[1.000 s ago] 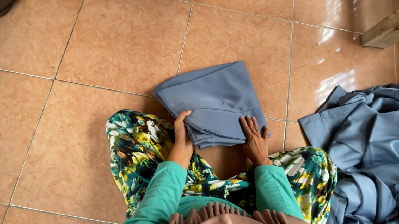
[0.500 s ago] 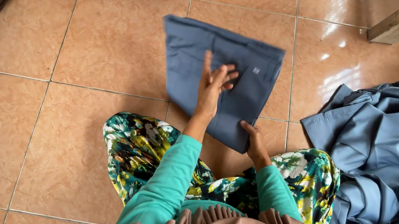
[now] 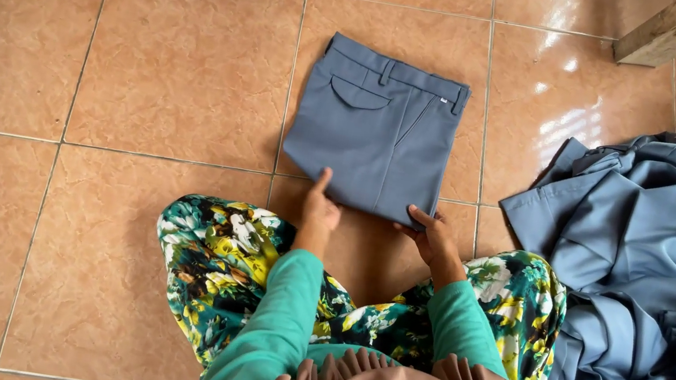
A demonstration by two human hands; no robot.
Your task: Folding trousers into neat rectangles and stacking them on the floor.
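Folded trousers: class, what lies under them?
The folded trousers lie flat on the tiled floor; both hands touch their near edge. Anything beneath them is covered.

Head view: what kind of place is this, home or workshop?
Probably a home floor, though a small sewing workshop is possible. The person sits on glossy orange floor tiles, both hands at folded grey-blue trousers, beside a loose heap of the same cloth. A wooden furniture leg stands nearby.
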